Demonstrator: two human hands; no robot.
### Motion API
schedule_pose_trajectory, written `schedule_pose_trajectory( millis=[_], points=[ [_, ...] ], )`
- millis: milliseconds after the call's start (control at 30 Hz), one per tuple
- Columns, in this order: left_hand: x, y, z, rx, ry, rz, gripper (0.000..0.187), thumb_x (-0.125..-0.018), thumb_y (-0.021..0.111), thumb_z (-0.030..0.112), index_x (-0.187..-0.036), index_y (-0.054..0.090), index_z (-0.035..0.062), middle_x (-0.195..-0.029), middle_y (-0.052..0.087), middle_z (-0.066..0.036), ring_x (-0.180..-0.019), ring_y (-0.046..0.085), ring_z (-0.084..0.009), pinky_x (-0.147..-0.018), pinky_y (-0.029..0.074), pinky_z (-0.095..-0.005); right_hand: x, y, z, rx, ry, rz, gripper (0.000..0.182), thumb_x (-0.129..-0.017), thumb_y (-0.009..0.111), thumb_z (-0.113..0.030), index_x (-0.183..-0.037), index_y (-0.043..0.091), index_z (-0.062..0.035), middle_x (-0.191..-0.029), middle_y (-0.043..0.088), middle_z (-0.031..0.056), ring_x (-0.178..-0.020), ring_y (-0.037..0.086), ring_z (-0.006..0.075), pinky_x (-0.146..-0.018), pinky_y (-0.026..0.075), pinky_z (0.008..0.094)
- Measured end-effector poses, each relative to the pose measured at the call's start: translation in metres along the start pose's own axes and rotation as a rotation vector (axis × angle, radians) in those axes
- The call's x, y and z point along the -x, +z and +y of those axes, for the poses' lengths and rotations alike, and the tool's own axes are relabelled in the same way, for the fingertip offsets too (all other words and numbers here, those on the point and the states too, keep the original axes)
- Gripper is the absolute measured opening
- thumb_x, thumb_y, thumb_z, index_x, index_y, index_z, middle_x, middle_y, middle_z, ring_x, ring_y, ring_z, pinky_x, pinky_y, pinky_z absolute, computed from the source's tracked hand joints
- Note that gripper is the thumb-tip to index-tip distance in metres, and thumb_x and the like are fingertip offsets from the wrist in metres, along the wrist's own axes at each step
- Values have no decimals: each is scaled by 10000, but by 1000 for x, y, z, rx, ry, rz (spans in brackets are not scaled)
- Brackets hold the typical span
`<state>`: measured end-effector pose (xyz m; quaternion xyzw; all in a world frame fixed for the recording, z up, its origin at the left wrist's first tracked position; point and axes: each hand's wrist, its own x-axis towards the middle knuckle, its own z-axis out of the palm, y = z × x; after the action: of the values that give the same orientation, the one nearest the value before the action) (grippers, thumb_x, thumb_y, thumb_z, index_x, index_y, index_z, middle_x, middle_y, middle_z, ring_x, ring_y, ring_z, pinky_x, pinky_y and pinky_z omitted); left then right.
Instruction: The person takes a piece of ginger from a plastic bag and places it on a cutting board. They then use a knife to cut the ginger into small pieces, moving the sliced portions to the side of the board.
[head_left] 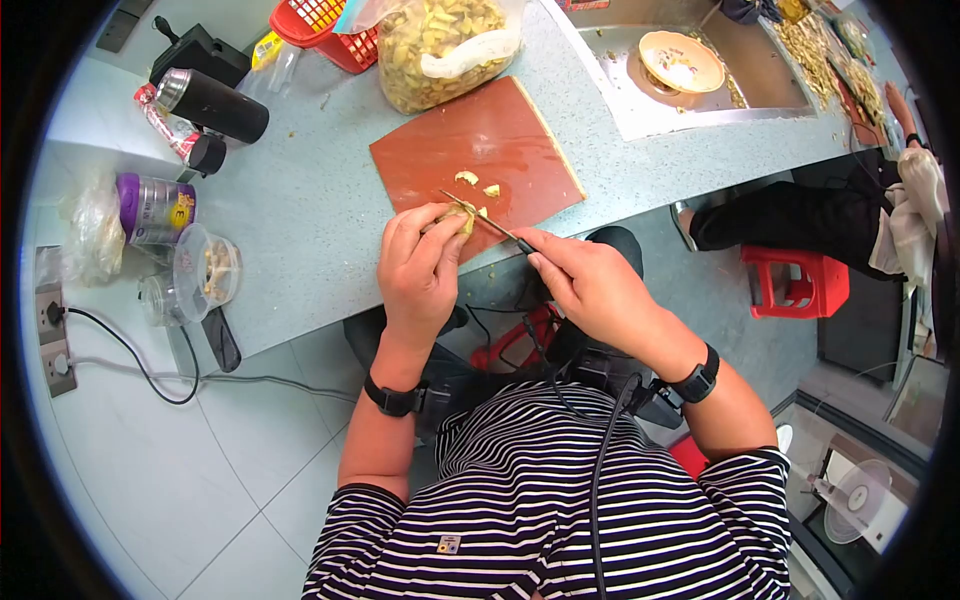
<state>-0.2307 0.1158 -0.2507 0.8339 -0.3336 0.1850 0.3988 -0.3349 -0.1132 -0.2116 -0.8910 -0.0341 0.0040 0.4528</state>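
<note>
My left hand (418,262) is closed on a pale yellow vegetable piece (466,222), whose exact kind I cannot make out, above the near edge of a reddish-brown cutting board (450,145). In my right hand (590,282) is a small knife (484,218), gripped by its dark handle. Its blade points up and left and lies against the piece. Two cut bits, one a curved yellow piece (466,177), rest on the board just beyond the blade. My fingers hide part of the held piece.
Behind the board stand a plastic bag of yellow pieces (430,75) and a red basket (325,30). A black thermos (215,105), a tin (155,210) and a plastic tub (210,268) are left. The sink (620,90) holds a bowl (680,62). Another person (800,220) is at right.
</note>
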Motion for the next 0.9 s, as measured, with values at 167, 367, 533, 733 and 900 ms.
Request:
schedule_pose_trajectory(
  millis=[167,367,533,733,900],
  points=[
    [0,0,-2,36,-12,0,246,-937,863,-30,-1170,826,40,-1238,786,-102,-1130,731,-313,-974,586,-411,-5,-8,-11,-24,105,-65,410,-1148,643,-197,-1528,680,-47,-1134,796,279,-1025,775,474,-867,616,556],
    [1,1,-5,37,1,2,236,-942,866,-24,-1165,828,45,-1240,785,-98,-1135,733,-313,-974,591,-416,-9,-1,-8,91,16,-18,378,-1149,643,-201,-1489,694,-45,-1079,807,257,-973,785,463,-835,623,557],
    [2,2,-5,35,8,16,229,-945,865,-24,-1161,827,43,-1240,784,-97,-1133,734,-314,-972,594,-418,-11,12,-5,141,-1,21,354,-1150,639,-207,-1463,685,-47,-1019,801,242,-927,782,459,-796,619,561],
    [1,2,-4,20,41,18,223,-938,871,-20,-1149,823,37,-1235,783,-100,-1125,733,-320,-970,596,-419,-17,22,-10,243,-23,72,352,-1153,628,-224,-1448,687,-41,-906,771,223,-829,771,451,-721,610,563],
    [2,2,-4,29,36,34,220,-928,871,-27,-1135,823,29,-1229,785,-107,-1116,735,-327,-962,597,-420,-20,26,-7,307,-42,78,359,-1157,618,-241,-1445,692,-40,-884,768,217,-809,772,445,-714,611,564]
  ],
)
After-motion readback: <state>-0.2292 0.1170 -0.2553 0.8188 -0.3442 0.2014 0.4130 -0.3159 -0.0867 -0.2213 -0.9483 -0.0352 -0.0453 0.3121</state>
